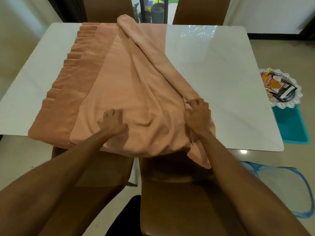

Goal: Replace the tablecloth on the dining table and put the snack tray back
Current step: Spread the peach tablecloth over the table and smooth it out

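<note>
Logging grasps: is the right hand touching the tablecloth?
Touching. The head view shows the right hand with its fingers curled into a raised fold of the tablecloth, gripping it near the table's front edge.

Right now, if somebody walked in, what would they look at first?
The peach tablecloth, lying rumpled and only half spread across the middle and left of the white dining table. The left grip rests on it near the front edge, while the right grip pinches a fold beside it. The silver snack tray sits off the table, to its right.
</note>
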